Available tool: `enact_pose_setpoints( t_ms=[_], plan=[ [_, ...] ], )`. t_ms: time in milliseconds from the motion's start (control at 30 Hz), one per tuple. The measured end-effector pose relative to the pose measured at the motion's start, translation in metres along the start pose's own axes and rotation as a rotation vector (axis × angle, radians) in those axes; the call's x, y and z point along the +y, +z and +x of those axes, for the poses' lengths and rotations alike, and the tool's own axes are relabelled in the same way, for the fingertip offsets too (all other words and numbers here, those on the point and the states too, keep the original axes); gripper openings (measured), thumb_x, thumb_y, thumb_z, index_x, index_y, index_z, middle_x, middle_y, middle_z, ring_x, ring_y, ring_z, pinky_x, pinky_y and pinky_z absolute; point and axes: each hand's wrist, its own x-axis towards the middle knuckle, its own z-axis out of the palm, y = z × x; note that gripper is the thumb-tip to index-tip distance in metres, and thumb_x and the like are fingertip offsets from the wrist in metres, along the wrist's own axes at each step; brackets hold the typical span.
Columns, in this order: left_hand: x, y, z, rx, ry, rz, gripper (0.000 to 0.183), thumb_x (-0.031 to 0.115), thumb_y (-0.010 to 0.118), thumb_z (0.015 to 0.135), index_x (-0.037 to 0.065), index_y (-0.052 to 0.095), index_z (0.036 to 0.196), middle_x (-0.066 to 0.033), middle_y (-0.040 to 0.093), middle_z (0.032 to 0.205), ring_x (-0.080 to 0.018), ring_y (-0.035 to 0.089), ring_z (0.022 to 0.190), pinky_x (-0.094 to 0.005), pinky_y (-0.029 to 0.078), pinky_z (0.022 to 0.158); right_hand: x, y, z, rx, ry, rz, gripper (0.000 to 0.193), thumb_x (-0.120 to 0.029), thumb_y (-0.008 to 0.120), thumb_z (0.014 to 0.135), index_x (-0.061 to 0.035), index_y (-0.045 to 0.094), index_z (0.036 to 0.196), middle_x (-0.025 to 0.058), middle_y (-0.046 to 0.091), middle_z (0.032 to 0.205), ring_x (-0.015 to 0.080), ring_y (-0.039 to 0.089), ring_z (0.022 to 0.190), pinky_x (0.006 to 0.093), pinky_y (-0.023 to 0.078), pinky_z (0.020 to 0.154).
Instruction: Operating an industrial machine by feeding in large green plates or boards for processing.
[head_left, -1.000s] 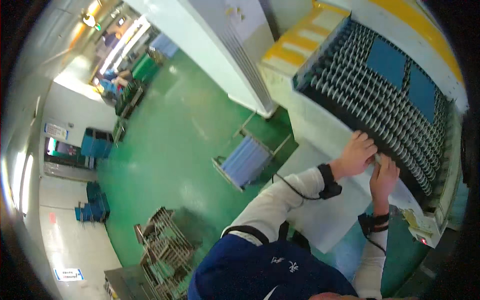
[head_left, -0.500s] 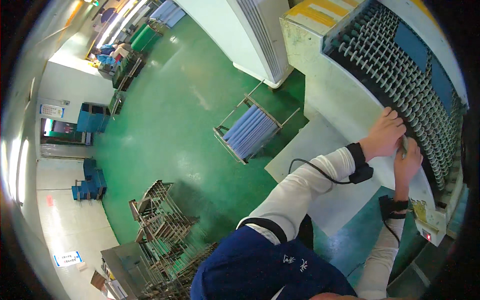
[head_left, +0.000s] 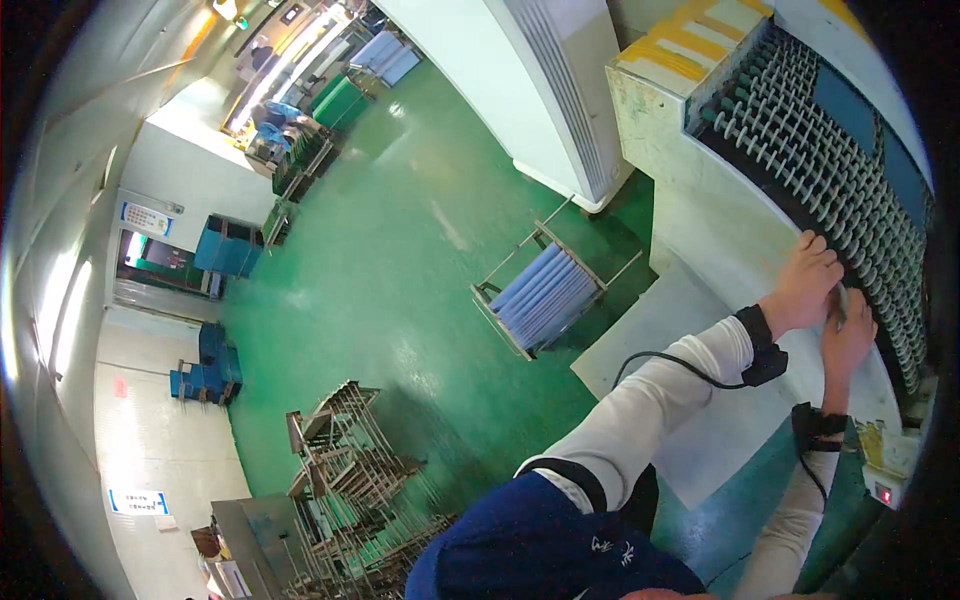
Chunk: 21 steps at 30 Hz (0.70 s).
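At right, the left hand (head_left: 808, 278) and right hand (head_left: 850, 335) meet at a small grey piece (head_left: 839, 302), probably light, stiff, best edge-held; whether fingers pinch it, I cannot tell.

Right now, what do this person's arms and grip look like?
Both arms wear long whitish sleeves, with a dark band on the left upper arm. Black straps circle both wrists, the left bearing a black box, and each has a black cable. The left grip and right grip are gloveless.
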Motion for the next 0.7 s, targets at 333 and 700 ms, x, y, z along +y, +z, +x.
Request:
enact_pose_setpoints(
  t_ms=[333,700],
  plan=[
    [0.002,-0.001,-0.001,0.018,0.018,-0.027,0.016,0.011,0.065,0.056,0.007,0.054,0.068,-0.0104,0.053,0.079,-0.0309,0.047,0.090,-0.0459,0.032,0.093,-0.003,0.003,0.000,0.014,0.031,-0.012,0.046,-0.008,0.066,0.075,-0.0057,0.052,0.119,0.0141,0.060,0.114,0.0326,0.056,0.102,0.0449,0.042,0.085],
    [0.011,-0.008,-0.016,0.017,-0.023,-0.091,0.035,0.006,0.064,0.062,0.001,0.061,0.097,-0.0149,0.055,0.103,-0.0356,0.043,0.116,-0.0519,0.018,0.112,-0.027,-0.013,-0.004,0.023,0.011,0.020,0.051,-0.003,0.066,0.074,-0.0080,0.049,0.121,0.0120,0.057,0.113,0.0326,0.052,0.107,0.0458,0.039,0.090]
  ],
)
